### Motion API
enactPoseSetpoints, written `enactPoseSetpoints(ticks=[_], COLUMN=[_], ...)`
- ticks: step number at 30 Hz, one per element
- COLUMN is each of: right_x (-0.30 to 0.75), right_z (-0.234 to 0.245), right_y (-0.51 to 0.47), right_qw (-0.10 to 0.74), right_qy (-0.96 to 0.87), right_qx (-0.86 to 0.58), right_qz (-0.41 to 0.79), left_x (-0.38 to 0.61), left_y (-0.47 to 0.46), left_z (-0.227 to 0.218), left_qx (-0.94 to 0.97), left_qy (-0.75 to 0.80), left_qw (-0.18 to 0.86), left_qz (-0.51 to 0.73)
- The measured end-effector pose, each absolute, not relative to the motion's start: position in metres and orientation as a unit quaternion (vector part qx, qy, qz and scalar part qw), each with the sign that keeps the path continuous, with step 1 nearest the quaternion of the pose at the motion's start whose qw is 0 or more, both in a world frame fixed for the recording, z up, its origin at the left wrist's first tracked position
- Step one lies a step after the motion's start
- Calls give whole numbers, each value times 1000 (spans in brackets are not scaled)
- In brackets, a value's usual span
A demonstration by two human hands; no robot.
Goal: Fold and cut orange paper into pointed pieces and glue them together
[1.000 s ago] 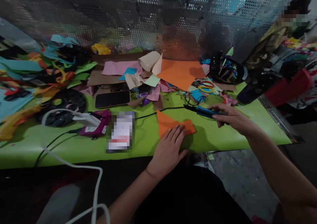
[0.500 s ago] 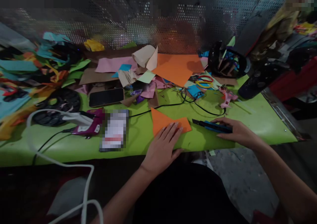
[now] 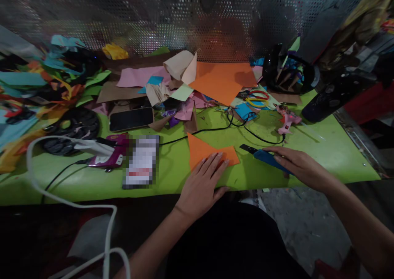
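Observation:
My left hand lies flat on a cut piece of orange paper, fingers stretched out over its middle. Pointed corners of the paper show at the upper left and right of the fingers. To the right, my right hand is closed around a blue and black utility knife. Its dark blade points left, a short distance from the paper's right corner. The palm hides the knife's rear end.
Left of the paper lie a blurred phone, a purple power adapter and a white cable. Farther back are a dark phone, a large orange sheet, pliers, a pink glue gun and a dark bottle.
The knife has turned in my right hand, now showing its broad blue side, and the fingers have shifted over it. My left hand stays on the orange paper. The view has shifted slightly.

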State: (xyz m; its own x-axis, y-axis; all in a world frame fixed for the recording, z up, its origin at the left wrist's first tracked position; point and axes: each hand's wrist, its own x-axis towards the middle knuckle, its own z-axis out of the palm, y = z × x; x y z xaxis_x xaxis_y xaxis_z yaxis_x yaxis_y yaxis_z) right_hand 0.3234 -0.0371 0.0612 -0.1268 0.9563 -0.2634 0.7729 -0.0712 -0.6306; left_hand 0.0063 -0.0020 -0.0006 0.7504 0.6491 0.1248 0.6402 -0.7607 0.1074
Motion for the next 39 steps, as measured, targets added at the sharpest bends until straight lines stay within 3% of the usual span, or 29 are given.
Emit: enactPoseSetpoints(ticks=[39], right_x=[334], right_z=[47], right_y=[-23], right_qw=[106], right_qy=[-797], right_qx=[-525], right_qz=[280], left_x=[7], left_y=[-2], left_z=[6], left_qx=[933], left_qy=[348], left_qw=[58], left_qz=[69])
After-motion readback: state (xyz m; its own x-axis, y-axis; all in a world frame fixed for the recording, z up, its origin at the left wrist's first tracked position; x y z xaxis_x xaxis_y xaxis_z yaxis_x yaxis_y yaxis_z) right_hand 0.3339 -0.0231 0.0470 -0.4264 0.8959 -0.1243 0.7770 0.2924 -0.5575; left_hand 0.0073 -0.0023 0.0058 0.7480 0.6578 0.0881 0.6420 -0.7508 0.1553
